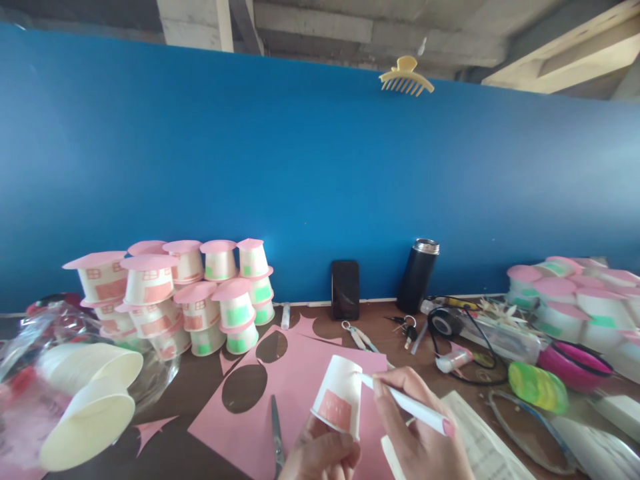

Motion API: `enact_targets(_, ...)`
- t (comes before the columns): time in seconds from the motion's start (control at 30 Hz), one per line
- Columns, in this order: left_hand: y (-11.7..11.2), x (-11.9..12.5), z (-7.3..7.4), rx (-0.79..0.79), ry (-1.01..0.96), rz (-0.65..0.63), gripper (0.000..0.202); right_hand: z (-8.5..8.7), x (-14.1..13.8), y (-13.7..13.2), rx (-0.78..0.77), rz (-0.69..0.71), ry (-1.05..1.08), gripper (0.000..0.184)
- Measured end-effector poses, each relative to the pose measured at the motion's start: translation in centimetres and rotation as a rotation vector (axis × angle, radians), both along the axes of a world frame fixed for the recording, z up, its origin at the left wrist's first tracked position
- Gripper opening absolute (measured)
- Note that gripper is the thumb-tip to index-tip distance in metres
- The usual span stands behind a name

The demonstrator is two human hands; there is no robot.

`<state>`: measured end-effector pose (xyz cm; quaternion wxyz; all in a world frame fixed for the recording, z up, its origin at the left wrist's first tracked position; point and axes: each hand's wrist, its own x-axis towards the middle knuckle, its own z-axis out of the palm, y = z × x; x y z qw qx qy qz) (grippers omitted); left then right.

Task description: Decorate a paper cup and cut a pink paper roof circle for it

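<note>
An upturned cup [338, 396] bearing a pink patch is held low at centre, above a pink sheet [295, 383]. The left hand [320, 457] grips its rim from below, fingers curled. The right hand [417, 437], angled inward, pinches a pen [406, 404], tip touching the cup's side. Scissors [277, 427] lie just left.

cup [337, 397]: I see matt white paper, pink paper patch stuck on
pen [410, 408]: smooth white plastic, slight sheen
sheet [300, 393]: matt pink paper, smooth
scissors [277, 427]: bare metal blades, dull shine
flask [417, 275]: matt black body, shiny metal cap
phone [345, 289]: glossy black face
bag [30, 333]: clear plastic, crinkled, glossy
counter [177, 397]: dark brown, wood-look, I read low sheen
backboard [300, 167]: flat matt blue
</note>
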<state>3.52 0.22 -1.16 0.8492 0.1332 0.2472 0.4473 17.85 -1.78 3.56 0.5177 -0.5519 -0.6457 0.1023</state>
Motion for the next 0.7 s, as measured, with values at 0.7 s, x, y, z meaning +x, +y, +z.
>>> enact_targets(0.7,-0.03,0.00,0.60,0.037,0.016,-0.015,0.056,-0.04,-0.11,-0.06,0.029,-0.014,-0.043,0.015)
